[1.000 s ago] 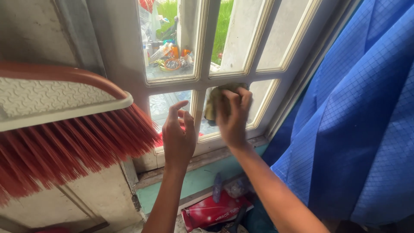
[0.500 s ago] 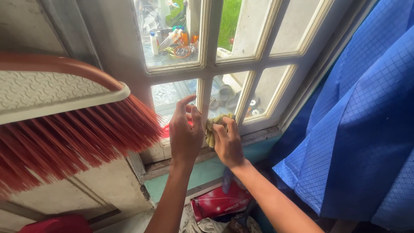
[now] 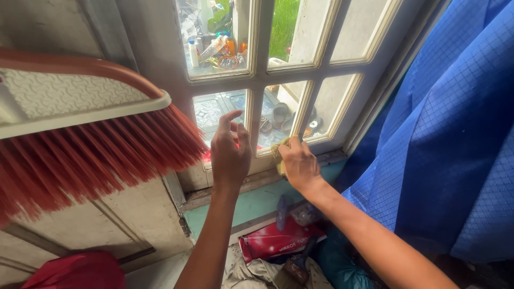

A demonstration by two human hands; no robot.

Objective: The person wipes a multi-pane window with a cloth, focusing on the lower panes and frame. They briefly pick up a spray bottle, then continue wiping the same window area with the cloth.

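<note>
My right hand (image 3: pixel 299 163) grips a yellowish cloth (image 3: pixel 279 151) and presses it against the bottom rail of the white multi-pane window (image 3: pixel 255 83), below the lower middle pane. My left hand (image 3: pixel 230 153) hovers just left of it, in front of the vertical bar between the lower panes, fingers loosely curled and apart, holding nothing. Most of the cloth is hidden under my right hand.
A red-bristled broom head (image 3: pixel 91 144) juts in from the left near my left arm. A blue curtain (image 3: pixel 444 128) hangs at the right. Below the sill lie a red packet (image 3: pixel 281 241), a small bottle (image 3: pixel 282 211) and rags. Bottles stand outside the glass.
My right hand has carried the cloth from the lower middle pane down to the bottom rail of the frame. My left hand has stayed about where it was.
</note>
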